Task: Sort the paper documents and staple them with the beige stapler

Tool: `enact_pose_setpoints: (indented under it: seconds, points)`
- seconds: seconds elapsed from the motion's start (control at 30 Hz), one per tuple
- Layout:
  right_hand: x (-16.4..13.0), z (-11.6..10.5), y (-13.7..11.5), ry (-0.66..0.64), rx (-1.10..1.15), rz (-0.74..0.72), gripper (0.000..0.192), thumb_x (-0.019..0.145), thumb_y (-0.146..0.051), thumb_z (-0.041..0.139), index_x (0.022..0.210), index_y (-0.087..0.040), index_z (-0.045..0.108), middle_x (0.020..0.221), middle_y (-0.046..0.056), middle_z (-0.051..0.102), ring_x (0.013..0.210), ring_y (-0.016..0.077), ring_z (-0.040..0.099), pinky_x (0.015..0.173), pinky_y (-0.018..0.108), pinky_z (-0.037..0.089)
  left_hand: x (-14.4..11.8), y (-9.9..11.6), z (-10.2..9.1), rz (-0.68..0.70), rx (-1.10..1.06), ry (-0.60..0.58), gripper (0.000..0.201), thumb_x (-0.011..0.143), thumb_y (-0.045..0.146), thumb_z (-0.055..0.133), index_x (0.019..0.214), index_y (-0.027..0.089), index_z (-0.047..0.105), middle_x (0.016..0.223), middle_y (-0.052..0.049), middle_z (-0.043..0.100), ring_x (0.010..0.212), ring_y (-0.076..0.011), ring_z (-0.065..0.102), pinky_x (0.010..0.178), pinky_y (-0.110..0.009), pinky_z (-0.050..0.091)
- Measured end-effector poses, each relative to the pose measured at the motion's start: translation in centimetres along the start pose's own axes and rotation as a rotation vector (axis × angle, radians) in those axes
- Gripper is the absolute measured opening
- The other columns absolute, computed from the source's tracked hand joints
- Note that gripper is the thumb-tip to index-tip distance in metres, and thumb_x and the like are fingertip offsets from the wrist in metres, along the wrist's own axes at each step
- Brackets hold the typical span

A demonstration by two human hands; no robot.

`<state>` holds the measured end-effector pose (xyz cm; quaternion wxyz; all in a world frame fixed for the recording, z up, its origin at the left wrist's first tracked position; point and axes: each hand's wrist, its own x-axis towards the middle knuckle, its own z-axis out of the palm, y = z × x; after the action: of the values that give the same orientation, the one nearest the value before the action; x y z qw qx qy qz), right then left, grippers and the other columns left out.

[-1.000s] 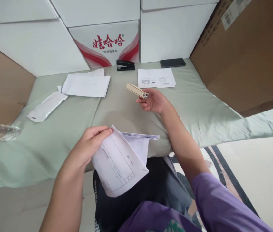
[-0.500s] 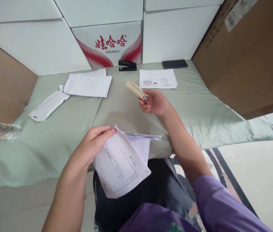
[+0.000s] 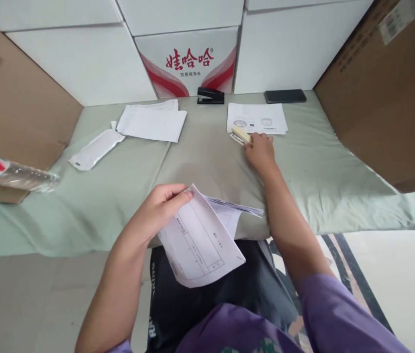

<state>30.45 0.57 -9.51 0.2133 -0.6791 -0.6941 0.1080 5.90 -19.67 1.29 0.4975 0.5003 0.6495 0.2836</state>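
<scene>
Between thumb and fingers, my left hand pinches printed papers by their upper corner, above my lap and the table's front edge. The top sheet bears a form, and more layered sheets fan out behind it. Farther forward, my right hand is closed on a cream stapler, low over the table. The stapler lies at the front edge of a stamped paper stack. Whether it touches the tabletop, I cannot tell. A black stapler stands at the back, against the boxes.
A phone lies at the back right. On the left are other papers, a white packet and a plastic-wrapped bottle-like item. Cardboard flanks the green-covered table, with white boxes behind.
My right hand has moved the cream stapler forward, right and down, to the stamped papers. My left hand keeps hold of its papers. The whole view has shifted slightly.
</scene>
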Motion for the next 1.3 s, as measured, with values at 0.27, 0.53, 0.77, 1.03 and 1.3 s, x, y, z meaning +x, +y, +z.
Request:
enact_pose_setpoints:
  seconds: [0.27, 0.53, 0.77, 1.03, 1.3]
  points:
    - [-0.1, -0.1, -0.7, 0.087, 0.020, -0.002, 0.040, 0.090, -0.039, 0.057, 0.119, -0.011, 0.058, 0.130, 0.026, 0.052, 0.123, 0.0400, 0.043, 0.099, 0.057, 0.039, -2.4, 1.0, 0.3, 0.053, 0.078, -0.048, 0.028, 0.084, 0.043, 0.061, 0.067, 0.020, 0.057, 0.057, 0.002, 0.048, 0.051, -0.0116, 0.044, 0.046, -0.024, 0.027]
    - [-7.8, -7.3, -7.8, -0.532, 0.834, -0.714, 0.039, 0.096, -0.056, 0.049, 0.104, -0.022, 0.067, 0.105, 0.009, 0.066, 0.095, 0.0218, 0.060, 0.082, 0.035, 0.047, -4.9, 1.8, 0.8, 0.103, 0.310, -0.005, 0.036, 0.088, 0.042, 0.055, 0.060, 0.021, 0.046, 0.051, 0.004, 0.033, 0.045, -0.0093, 0.029, 0.042, -0.026, 0.018]
    - [-12.0, -7.5, -9.8, -0.714, 0.895, -0.850, 0.015, 0.087, -0.032, 0.063, 0.091, -0.018, 0.060, 0.073, -0.002, 0.055, 0.063, 0.0100, 0.043, 0.057, 0.024, 0.035, -5.6, 2.1, 1.3, 0.173, 0.492, 0.109, 0.035, 0.087, 0.039, 0.056, 0.057, 0.022, 0.049, 0.050, 0.002, 0.039, 0.046, -0.0109, 0.029, 0.044, -0.028, 0.018]
    - [-11.6, -7.9, -9.6, -1.065, 0.886, -1.010, 0.026, 0.099, -0.029, 0.047, 0.080, -0.016, 0.059, 0.064, -0.002, 0.049, 0.058, 0.0086, 0.039, 0.055, 0.024, 0.031, -6.4, 2.3, 0.3, 0.133, 0.412, 0.114, 0.035, 0.087, 0.044, 0.057, 0.059, 0.023, 0.057, 0.049, 0.002, 0.041, 0.047, -0.0117, 0.036, 0.044, -0.025, 0.028]
    - [-12.1, -7.0, -9.8, -1.180, 1.038, -0.970, 0.036, 0.101, -0.037, 0.044, 0.098, -0.010, 0.067, 0.062, -0.002, 0.048, 0.053, 0.0078, 0.037, 0.050, 0.024, 0.030, -6.9, 2.4, 0.2, 0.080, 0.253, 0.100, 0.035, 0.086, 0.048, 0.058, 0.060, 0.024, 0.061, 0.051, 0.001, 0.047, 0.050, -0.0139, 0.040, 0.045, -0.026, 0.034]
